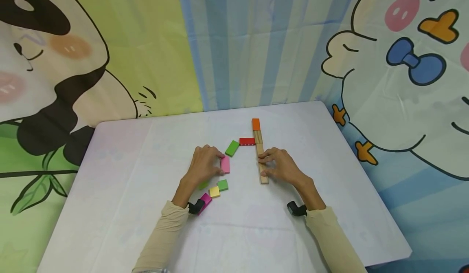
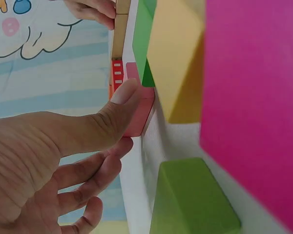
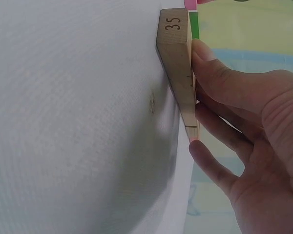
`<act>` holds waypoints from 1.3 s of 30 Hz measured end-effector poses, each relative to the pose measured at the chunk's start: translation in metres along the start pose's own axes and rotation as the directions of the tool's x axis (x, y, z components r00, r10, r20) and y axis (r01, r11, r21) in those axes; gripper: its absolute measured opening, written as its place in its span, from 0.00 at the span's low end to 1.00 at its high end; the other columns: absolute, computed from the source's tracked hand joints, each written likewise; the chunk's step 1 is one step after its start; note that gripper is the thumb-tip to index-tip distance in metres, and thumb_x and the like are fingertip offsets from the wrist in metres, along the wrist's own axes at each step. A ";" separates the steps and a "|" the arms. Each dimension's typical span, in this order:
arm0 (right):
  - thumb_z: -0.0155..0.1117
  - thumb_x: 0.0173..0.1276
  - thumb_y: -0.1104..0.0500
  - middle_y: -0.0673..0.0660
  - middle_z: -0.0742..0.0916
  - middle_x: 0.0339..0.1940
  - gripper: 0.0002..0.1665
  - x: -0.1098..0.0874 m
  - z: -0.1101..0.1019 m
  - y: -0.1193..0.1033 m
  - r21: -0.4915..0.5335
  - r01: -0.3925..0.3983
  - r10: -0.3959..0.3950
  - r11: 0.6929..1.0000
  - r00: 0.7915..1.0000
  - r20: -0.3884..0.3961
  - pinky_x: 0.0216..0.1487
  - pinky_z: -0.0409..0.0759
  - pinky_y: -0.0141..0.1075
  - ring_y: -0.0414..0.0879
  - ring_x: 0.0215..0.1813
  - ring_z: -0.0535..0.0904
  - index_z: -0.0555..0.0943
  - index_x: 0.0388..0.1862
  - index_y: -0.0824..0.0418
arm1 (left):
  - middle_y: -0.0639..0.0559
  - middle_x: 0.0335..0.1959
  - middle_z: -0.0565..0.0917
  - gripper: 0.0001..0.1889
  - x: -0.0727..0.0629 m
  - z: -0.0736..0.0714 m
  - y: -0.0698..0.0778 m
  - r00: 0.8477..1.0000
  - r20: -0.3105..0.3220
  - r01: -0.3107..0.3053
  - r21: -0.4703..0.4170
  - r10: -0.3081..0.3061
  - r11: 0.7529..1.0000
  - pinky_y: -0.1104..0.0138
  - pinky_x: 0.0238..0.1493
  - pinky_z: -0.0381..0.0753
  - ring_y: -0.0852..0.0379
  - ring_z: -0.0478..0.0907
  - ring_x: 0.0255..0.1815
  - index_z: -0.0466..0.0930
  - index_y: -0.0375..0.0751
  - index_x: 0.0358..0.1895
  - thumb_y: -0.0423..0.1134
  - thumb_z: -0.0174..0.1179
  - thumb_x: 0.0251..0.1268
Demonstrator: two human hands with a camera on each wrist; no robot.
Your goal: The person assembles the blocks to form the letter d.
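My left hand pinches a pink block by its ends, thumb nearer me and fingers at the far end. Up close, the left wrist view shows the thumb against that block. My right hand holds a plain wooden block in a straight row, its thumb and fingertips set along the row's right side. The right wrist view shows the number 35 on the row's near end. Farther along the row are more wooden blocks and an orange block. A red block juts left from it.
A green block lies between the pink and red ones. Closer to me are another green block, a yellow block, a magenta block and a lime-green block. All lie on the white-covered table, backed by a cartoon curtain.
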State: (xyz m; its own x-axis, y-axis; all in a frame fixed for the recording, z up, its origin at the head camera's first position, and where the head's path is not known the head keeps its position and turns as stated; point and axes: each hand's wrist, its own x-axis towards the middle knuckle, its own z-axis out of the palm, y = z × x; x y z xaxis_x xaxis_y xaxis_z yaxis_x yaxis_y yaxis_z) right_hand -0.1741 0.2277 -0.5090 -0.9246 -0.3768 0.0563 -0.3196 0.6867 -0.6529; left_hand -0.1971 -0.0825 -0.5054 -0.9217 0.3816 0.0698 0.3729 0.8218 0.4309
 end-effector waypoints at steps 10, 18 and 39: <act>0.88 0.57 0.63 0.58 0.92 0.64 0.28 0.000 0.001 0.002 0.003 0.006 -0.006 1.000 1.000 -0.001 0.79 0.71 0.64 0.62 0.71 0.82 0.92 0.58 0.64 | 0.51 0.48 0.94 0.28 -0.001 0.002 0.005 1.000 0.002 -0.001 0.003 0.001 1.000 0.58 0.53 0.66 0.55 0.76 0.42 0.94 0.44 0.55 0.42 0.90 0.46; 0.88 0.57 0.63 0.58 0.92 0.63 0.28 0.000 0.003 0.003 0.007 0.029 -0.029 1.000 1.000 0.003 0.77 0.74 0.63 0.63 0.70 0.83 0.91 0.58 0.65 | 0.52 0.47 0.93 0.29 -0.003 0.003 0.006 1.000 0.016 0.003 -0.005 -0.003 1.000 0.59 0.52 0.64 0.56 0.72 0.39 0.93 0.44 0.57 0.43 0.89 0.48; 0.88 0.57 0.64 0.58 0.92 0.63 0.28 0.000 0.000 0.003 0.003 0.034 -0.034 0.999 0.999 -0.004 0.77 0.75 0.62 0.62 0.70 0.83 0.91 0.57 0.65 | 0.50 0.49 0.94 0.28 -0.001 0.000 0.008 1.000 0.003 -0.023 0.020 0.023 1.000 0.58 0.51 0.64 0.54 0.73 0.40 0.93 0.43 0.56 0.46 0.89 0.50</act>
State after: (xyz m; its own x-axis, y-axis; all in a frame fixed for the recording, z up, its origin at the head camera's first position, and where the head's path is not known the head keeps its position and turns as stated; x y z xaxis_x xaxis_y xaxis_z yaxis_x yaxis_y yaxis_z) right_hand -0.1748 0.2300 -0.5107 -0.9140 -0.3977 0.0810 -0.3501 0.6715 -0.6531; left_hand -0.1931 -0.0764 -0.5021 -0.9125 0.4019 0.0767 0.3962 0.8209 0.4114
